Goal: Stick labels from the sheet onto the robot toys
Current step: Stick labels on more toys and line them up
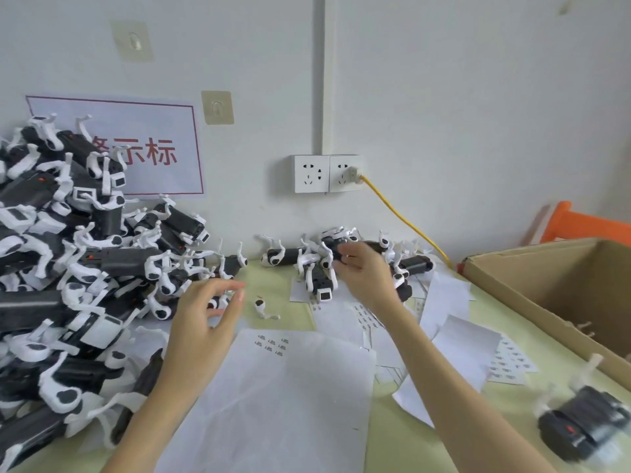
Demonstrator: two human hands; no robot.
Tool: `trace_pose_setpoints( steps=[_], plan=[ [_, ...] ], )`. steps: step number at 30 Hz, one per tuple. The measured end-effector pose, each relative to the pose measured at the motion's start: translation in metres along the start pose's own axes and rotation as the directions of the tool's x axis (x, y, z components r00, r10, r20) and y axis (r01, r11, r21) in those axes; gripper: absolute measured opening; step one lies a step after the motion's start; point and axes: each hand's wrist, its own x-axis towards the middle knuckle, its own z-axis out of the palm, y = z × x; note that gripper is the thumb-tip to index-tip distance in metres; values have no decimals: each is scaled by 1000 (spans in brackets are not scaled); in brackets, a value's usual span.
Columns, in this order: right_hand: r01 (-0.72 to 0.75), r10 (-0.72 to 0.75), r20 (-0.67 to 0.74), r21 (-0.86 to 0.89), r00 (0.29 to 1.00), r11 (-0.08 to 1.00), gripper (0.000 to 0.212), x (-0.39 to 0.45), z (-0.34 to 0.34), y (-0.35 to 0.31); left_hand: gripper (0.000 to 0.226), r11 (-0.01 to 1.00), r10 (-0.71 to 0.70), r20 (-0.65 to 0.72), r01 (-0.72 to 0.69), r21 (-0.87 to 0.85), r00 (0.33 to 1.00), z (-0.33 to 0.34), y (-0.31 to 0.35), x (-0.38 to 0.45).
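At far right: cardboard box [532,285], contents unclear | right hand [362,268] grip pinching robot toy [336,250] | left hand [205,315] spread

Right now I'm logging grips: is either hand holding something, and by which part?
The right hand grips a robot toy in the small heap by its dark body. The left hand hovers with spread fingers, holding nothing.

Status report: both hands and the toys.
Right hand gripping a robot toy at back pile. Left hand open, empty. Label sheet below. Nothing blocking.
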Motion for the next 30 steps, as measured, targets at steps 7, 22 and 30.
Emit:
trace_pose_setpoints(
  steps=[7,22,30],
  plan=[
    [16,174,282,-563,943,826,66,10,58,24,12,1000,-18,4,17,26,1000,0,-2,0],
    [266,-214,204,-277,955,924,38,-20,56,18,26,873,-79,134,4,487,988,6,-21,-9],
    [135,-83,189,-280,979,951,39,-23,68,14,30,283,-326,163,-68,957,931,6,-25,-16]
  ],
)
